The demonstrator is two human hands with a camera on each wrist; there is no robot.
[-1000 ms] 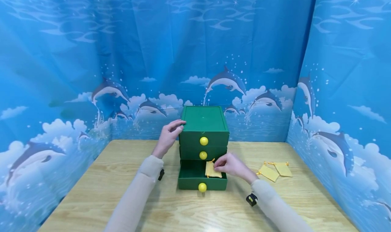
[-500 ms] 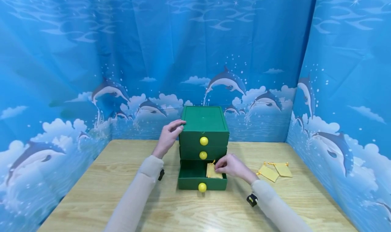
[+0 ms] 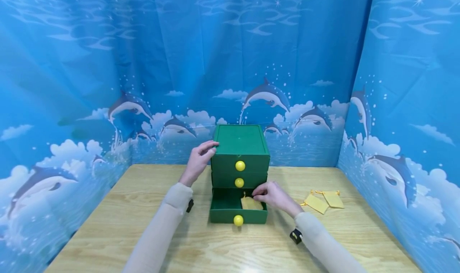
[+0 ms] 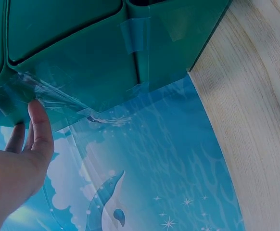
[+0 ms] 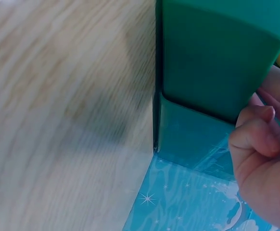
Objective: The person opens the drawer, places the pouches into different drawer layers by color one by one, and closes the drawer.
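The person's left hand [image 3: 199,161] rests against the upper left edge of the green cabinet [image 3: 240,139], its grip loosely spread, probably to stop it shifting. The bottom drawer [image 3: 221,216] stands pulled out, which lets me see the yellow pouch [image 3: 251,204] lying inside, towards the right. The right hand [image 3: 274,195] reaches over that side wall, its grip drawn together by the pouch; whether it pinches it I can't tell from here. Two more pouches [image 3: 316,204] lie together on the worktop [image 3: 108,225], seemingly placed within easy reach
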